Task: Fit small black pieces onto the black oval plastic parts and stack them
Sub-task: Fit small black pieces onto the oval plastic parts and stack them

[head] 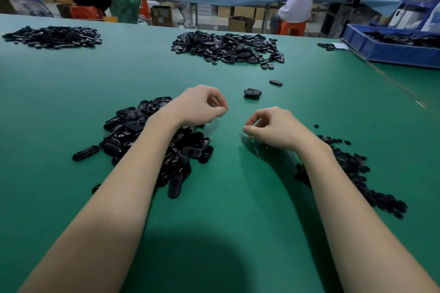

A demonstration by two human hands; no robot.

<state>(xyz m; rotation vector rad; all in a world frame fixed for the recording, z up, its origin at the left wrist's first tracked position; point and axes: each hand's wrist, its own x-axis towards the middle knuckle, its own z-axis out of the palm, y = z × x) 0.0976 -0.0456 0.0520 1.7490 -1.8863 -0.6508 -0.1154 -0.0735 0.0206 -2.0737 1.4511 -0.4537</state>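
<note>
Left hand point(198, 106) loosely curled, thumb and forefinger ringed, over heap of black oval parts point(152, 143); contents, if any, impossible to tell. Right hand point(273, 127) likewise curled, fingertips near green table point(226, 197), beside heap of small black pieces point(352, 171). Short stack of ovals point(252, 93) just beyond. Open mat between forearms. Blue bin point(390, 51) at far right edge. No legible writing.

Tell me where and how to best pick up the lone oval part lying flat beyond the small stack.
Probably pinch the lone oval part across its narrow width, on the two long straight sides, coming down from above with thumb and forefinger. It lies flat on the green mat, apart from the small stack, leaving both sides free.
</note>
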